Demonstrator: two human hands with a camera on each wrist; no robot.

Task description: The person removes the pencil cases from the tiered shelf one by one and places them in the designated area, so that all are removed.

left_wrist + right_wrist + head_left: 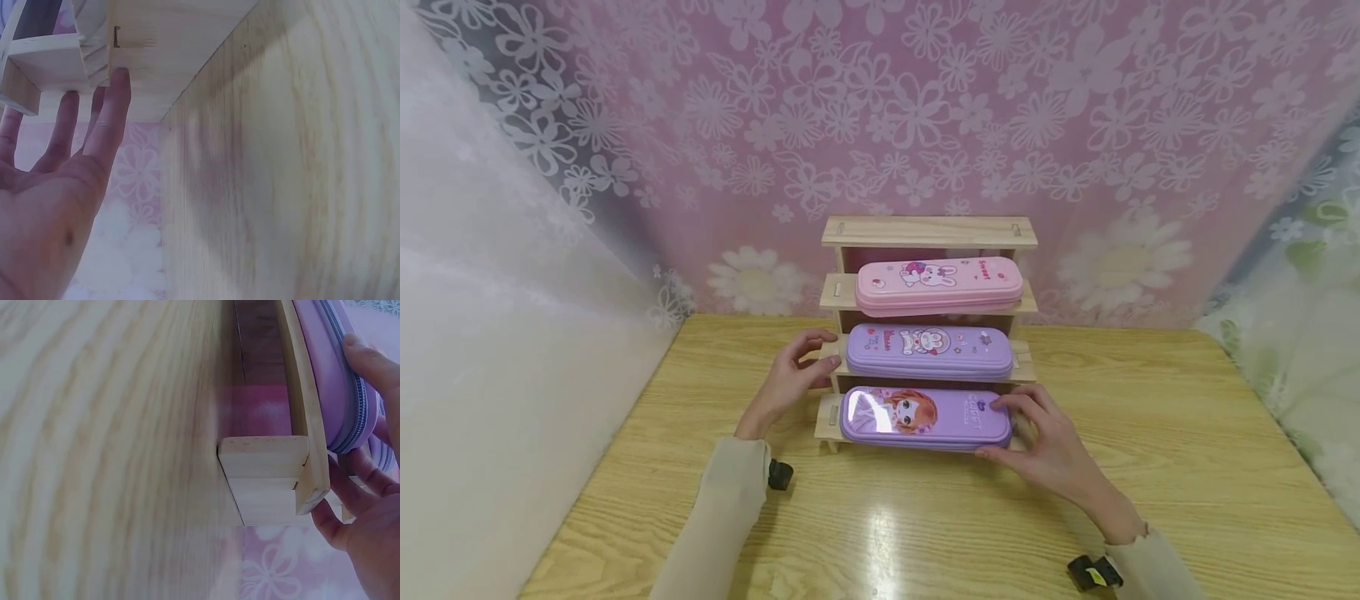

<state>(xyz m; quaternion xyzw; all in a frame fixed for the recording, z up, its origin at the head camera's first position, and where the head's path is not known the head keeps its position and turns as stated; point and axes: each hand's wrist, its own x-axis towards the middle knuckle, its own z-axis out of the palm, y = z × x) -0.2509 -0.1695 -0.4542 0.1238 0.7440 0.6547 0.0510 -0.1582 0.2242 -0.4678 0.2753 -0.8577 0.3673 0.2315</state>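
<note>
Head view: from my seat far from the table (1150,400), I have the right hand (1052,442) pinching the near right end of the girl-print case (951,421), one finger pressed on its lid by the small heart and the thumb at the front edge. That case lies lengthwise on the lowest board (827,421) of a stepped wooden rack (928,231), a bright glare over the left part of its lid beside the red-haired figure. The right wrist view gives me the thumb against the zipper (359,409) and other fingers around the end of the case, near the corner of the board. On the other side, I see the left hand (793,371) at the rack's left side, level with the second board from the bottom; in the left wrist view its fingers are extended, tips against the wood, and I read it as unclosed. Just beside it, on that second board, rests the lilac rabbit case (958,358), and on the board above sits the pink "Sweet" case (898,293). Both forearms come in under pale sleeves (722,500), with a black device (780,475) at each wrist. Behind the rack I have a pink floral curtain (887,108).
</note>
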